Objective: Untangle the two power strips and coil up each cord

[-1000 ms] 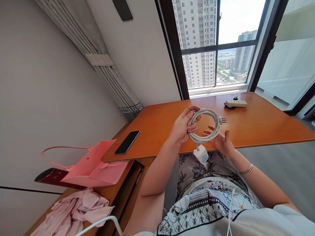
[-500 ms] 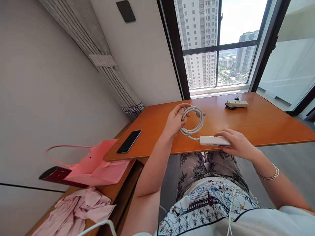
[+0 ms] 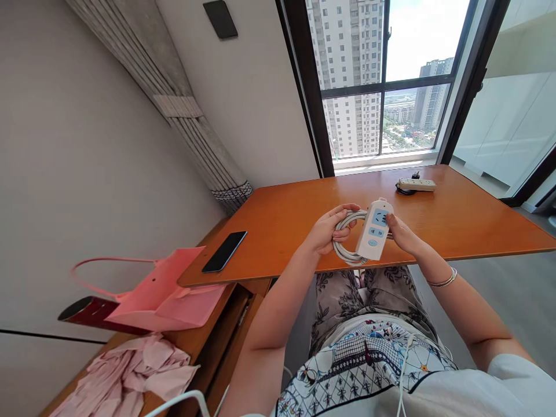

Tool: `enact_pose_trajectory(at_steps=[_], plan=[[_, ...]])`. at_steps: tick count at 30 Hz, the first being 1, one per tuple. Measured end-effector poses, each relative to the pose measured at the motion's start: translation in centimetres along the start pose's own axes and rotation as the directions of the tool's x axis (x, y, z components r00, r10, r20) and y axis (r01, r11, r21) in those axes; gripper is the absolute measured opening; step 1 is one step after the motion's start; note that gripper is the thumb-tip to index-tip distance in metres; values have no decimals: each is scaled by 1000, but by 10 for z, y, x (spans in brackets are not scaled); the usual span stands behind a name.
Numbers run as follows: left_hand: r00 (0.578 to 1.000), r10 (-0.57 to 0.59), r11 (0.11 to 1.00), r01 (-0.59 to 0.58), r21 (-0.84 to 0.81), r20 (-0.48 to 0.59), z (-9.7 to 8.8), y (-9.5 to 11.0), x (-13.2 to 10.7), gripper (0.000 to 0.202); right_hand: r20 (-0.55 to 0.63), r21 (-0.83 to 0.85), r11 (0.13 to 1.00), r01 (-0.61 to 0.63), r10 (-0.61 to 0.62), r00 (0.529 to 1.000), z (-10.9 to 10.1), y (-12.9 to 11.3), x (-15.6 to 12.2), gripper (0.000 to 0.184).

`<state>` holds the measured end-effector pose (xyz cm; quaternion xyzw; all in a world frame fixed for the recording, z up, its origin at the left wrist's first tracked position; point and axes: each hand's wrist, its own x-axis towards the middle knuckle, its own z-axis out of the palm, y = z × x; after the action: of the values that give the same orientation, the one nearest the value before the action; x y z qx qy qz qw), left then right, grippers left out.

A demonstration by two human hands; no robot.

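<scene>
My left hand [image 3: 333, 229] is closed around a coiled white power cord [image 3: 345, 253], held above the table's front edge. In my right hand [image 3: 402, 233] is a white power strip [image 3: 368, 245], gripped at its right side with the thumb on the front. The strip stands nearly upright in front of the coil, its blue socket faces turned towards me. It covers the coil's right part, and the plug is hidden. Some fingers of my right hand are out of sight behind the strip.
A second power strip [image 3: 417, 185] with a black cord lies at the back right of the wooden table [image 3: 286, 231]. A black phone [image 3: 225, 252] rests at the left. Beyond the left edge are a pink bag [image 3: 174, 289] and crumpled pink cloth [image 3: 130, 376] on a lower cabinet.
My right hand has swung the power strip up and left, from lying level beside the coil to upright against it. My left hand has moved slightly right and down with the cord.
</scene>
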<state>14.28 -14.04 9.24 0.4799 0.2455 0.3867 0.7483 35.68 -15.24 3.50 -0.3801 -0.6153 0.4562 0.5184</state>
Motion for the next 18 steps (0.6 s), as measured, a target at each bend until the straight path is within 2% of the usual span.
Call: enact_pose_trajectory(at_steps=[2,7,10,14,18], plan=[[999,-33,999,32,-35,-40,-5,-7,7,18,56,-4,992,-130,130,990,0,8,2,86],[984,-46,995,30,-99,-173,-15,-31,27,24,-4,-14,983,-185,185,983,-10,15,16,76],[974,-41,997,25,-75,-224,-18,-49,40,24,3,-40,963,-266,266,964,-22,20,23,69],[961,-52,999,50,-12,-272,-19,-78,64,24,-4,-138,913,-384,387,922,-45,28,28,57],[968,-50,994,74,86,-247,-16,-109,85,35,-110,-339,844,-416,404,908,-79,29,33,47]])
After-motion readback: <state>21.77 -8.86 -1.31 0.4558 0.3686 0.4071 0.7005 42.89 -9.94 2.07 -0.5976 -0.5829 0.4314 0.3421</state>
